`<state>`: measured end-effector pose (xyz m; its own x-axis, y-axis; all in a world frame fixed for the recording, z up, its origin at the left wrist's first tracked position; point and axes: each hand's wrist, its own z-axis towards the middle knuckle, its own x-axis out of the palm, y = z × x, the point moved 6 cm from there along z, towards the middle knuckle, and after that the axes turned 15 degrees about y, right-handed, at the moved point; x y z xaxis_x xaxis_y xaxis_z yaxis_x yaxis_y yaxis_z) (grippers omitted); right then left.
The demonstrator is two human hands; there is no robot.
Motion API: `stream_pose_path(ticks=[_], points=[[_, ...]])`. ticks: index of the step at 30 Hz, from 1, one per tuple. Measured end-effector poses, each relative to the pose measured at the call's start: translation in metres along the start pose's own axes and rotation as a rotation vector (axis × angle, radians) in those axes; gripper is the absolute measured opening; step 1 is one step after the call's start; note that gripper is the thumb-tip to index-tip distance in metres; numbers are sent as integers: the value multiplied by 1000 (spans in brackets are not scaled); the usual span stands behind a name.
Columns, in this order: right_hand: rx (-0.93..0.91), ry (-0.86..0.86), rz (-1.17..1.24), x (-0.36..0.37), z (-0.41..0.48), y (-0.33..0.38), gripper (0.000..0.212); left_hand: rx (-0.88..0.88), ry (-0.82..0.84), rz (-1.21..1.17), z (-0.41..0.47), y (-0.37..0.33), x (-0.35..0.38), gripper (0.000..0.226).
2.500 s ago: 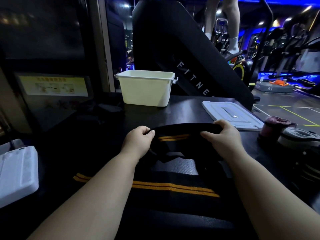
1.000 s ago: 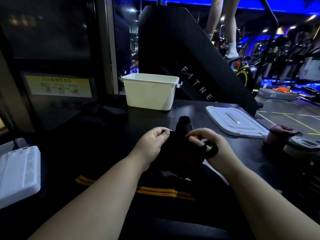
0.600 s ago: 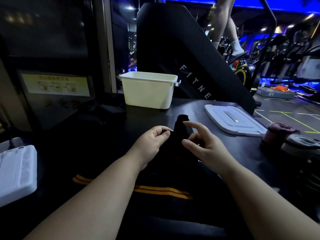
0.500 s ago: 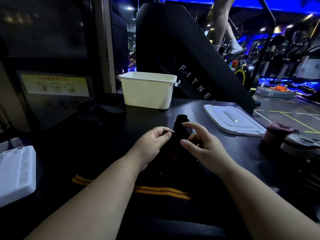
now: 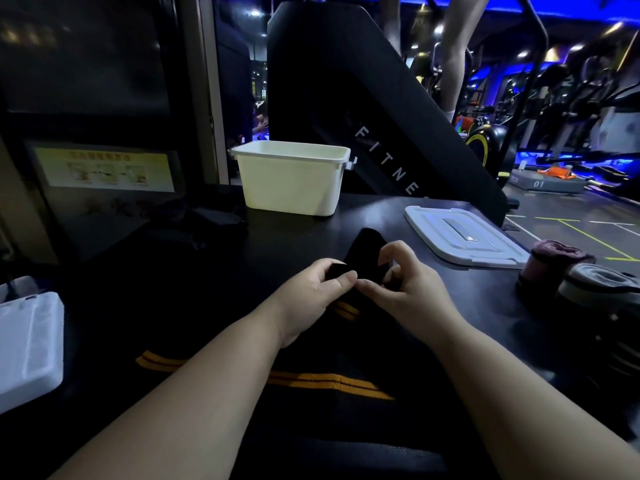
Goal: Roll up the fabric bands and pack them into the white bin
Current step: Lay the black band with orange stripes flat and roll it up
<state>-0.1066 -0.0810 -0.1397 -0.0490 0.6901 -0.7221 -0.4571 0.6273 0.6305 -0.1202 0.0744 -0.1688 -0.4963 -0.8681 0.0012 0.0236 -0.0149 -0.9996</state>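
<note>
The black band (image 5: 367,242), marked with 2 orange stripes, lies on the dark table (image 5: 287,244) in front of the white bin (image 5: 291,181), its long tail running back from the bin toward the person. The left hand (image 5: 311,294) pinches the band's bunched end between thumb and fingers, probably as an anchor for the core of the roll. The right hand (image 5: 410,289) has its fingers curled round the fabric beside it, thumb tip against the left thumb, seemingly placed to turn the first tight wrap. A lid (image 5: 464,237) lies right of the bin, and further right and nearer the person sit a maroon roll (image 5: 554,258) and a grey roll (image 5: 599,282), apparently waiting to be packed. The bin's inside cannot be seen.
</note>
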Motion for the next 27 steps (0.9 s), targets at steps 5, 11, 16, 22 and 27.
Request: stream_pose_path(ticks=[5, 11, 16, 22, 27], points=[[58, -9, -55, -2, -1, -3, 36, -20, -20, 38, 1, 2, -3, 21], [83, 14, -57, -2, -3, -2, 32, -40, -101, 97, 2, 5, -9, 18], [92, 5, -82, -4, -4, 0, 30, -22, -205, 128, 3, 6, -18, 18], [63, 6, -54, -2, -2, -1, 29, -34, -324, 172, 1, 9, -30, 22], [73, -131, 266, -19, -1, -17, 20, -15, -544, 213, -10, 5, -57, 20]])
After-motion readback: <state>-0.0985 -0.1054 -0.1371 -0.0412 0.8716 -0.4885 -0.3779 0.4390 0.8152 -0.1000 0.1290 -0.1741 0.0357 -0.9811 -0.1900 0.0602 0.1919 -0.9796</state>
